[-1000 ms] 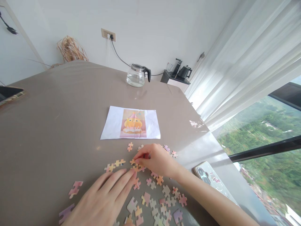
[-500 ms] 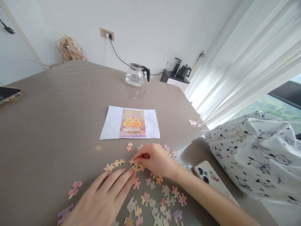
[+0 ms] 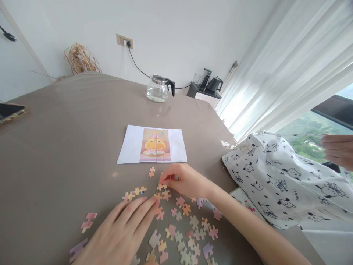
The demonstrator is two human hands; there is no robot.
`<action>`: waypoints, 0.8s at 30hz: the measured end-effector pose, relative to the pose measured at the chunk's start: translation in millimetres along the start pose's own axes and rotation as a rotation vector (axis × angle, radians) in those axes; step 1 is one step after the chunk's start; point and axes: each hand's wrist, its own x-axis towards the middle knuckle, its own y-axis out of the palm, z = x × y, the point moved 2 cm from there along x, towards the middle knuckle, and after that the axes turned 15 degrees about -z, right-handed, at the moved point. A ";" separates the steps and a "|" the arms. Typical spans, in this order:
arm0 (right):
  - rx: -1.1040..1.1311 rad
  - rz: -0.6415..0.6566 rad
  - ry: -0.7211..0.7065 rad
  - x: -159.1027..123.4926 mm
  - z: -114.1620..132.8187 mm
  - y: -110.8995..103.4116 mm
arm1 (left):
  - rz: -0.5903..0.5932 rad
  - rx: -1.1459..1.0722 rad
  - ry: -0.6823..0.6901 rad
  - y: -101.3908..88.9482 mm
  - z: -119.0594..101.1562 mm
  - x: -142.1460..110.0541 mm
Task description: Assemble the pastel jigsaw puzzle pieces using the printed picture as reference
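My right hand (image 3: 189,180) has thumb and forefinger closed at the edge of a yellow-orange jigsaw piece (image 3: 161,187), low over the table. Just below that piece lie more orange and pink pieces (image 3: 166,195). My left hand (image 3: 118,228) lies flat with its fingers stretched out, the fingertips touching an orange jigsaw piece (image 3: 158,196). Left of those fingertips is a short joined strip of yellow and pink pieces (image 3: 140,190). Many loose pieces (image 3: 179,241) are scattered between my forearms. Beyond my hands lies a white sheet with a printed cake picture (image 3: 156,145).
A glass pot (image 3: 157,90) stands at the back of the brown table (image 3: 68,140). On the right a white patterned bag (image 3: 286,184) partly covers a phone (image 3: 246,202); another person's hand (image 3: 338,151) is beside it. Another phone (image 3: 11,112) lies far left.
My right hand has shifted slightly up and right with the jigsaw piece. The bag has moved left over the phone, and another person's hand has appeared at the right edge. My left hand stays put.
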 end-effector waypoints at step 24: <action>0.099 -0.076 0.181 -10.0 -18.2 -2.4 | -0.112 -0.113 -0.138 -2.6 12.4 5.5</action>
